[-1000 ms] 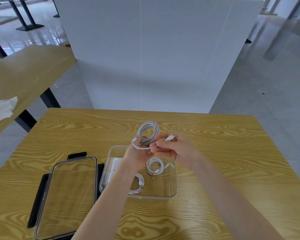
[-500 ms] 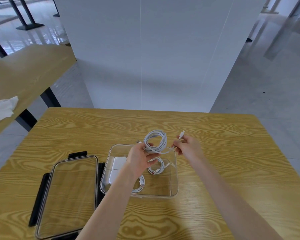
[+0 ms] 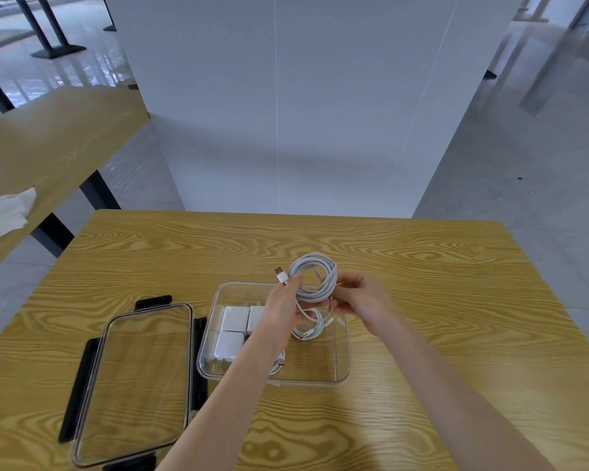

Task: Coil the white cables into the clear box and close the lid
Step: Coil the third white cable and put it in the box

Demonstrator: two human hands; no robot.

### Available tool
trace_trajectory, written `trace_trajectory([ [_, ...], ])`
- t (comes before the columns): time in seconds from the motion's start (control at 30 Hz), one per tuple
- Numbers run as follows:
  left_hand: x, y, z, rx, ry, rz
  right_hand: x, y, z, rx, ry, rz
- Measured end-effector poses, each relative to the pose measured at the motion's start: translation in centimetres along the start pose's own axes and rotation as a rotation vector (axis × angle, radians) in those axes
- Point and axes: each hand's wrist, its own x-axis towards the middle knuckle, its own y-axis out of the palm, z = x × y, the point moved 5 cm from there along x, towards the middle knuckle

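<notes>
Above the far edge of the clear box (image 3: pixel 342 375), a white cable (image 3: pixel 315 278) is wound into a round coil of several loose loops, thick and slightly greyish in the shade, with a USB plug (image 3: pixel 281 275) sticking out at its upper left, its metal tip pointing away. The left hand (image 3: pixel 283 309) grips the coil at its left side, fingers curled round the loops just under the plug. The right hand (image 3: pixel 363 299) pinches the coil's right side, fingers bent onto the strands.

Below the coil, inside the box, lies a smaller coiled cable (image 3: pixel 308 329) with a reddish connector end, and another cable (image 3: pixel 278 363) shows partly from under the left forearm near the box's front wall. Three white chargers (image 3: pixel 233 329) sit packed together in the box's left half.

The box is transparent, rectangular with rounded corners, and stands open on a wooden table (image 3: pixel 456 300). Its lid (image 3: pixel 130 379), clear with black latches (image 3: pixel 79 385) along the edges, lies flat on the table just left of the box
</notes>
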Motion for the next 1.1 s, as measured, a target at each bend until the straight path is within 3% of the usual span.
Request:
trace_trajectory([
  [0.27, 0.1, -0.2, 0.4, 0.103, 0.028, -0.076, -0.3, 0.4, 0.2, 0.093, -0.002, 0.170],
  [0.43, 0.2, -0.7, 0.4, 0.169, 0.004, -0.134, -0.1, 1.1, -0.1, 0.370, 0.079, 0.081],
  [0.6, -0.1, -0.5, 0.7, 0.211, -0.026, -0.123, -0.8, 1.2, 1.0, -0.373, -0.206, -0.091],
  [0.83, -0.5, 0.1, 0.3, 0.387, 0.061, -0.123, -1.1, 1.1, 2.1, -0.845, -0.624, -0.430],
  [0.9, -0.7, 0.2, 0.3, 0.402, 0.072, -0.119, -1.0, 1.0, 2.1, -0.777, -0.689, -0.460],
  [0.97, -0.7, 0.4, 0.3, 0.399, 0.082, -0.099, -1.1, 0.6, 2.5, -0.508, -0.654, -0.425],
  [1.1, -0.5, 0.2, 0.1, 0.349, 0.054, -0.039, -0.5, -1.6, 2.5, 0.123, -0.308, -0.430],
])
